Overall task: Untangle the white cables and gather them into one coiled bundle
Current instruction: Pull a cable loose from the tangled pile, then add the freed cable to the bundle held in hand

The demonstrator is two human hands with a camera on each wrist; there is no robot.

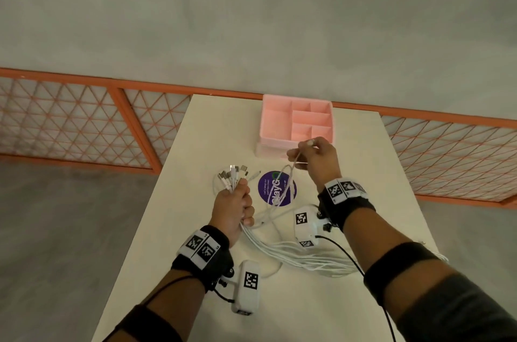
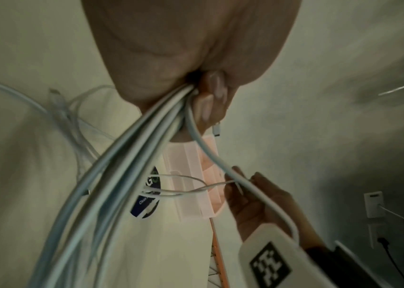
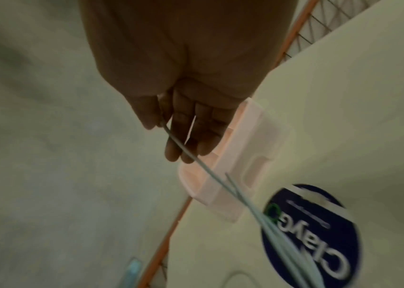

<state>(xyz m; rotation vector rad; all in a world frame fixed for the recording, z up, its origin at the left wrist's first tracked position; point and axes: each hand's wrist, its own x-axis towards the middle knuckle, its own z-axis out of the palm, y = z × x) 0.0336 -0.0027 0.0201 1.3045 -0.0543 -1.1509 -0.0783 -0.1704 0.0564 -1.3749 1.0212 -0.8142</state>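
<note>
White cables (image 1: 302, 257), limp and light: your left hand (image 1: 232, 210) fists the bundle at frame centre, your right hand (image 1: 316, 159) pinches one strand; take hold near the plugs.

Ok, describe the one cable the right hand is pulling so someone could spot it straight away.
Start at the pink organiser box at the white table's far end. Just in front of it the right hand pinches a thin white cable, which loops over the round purple sticker. Unlike the bunch gripped in the left hand, it runs alone.
</note>
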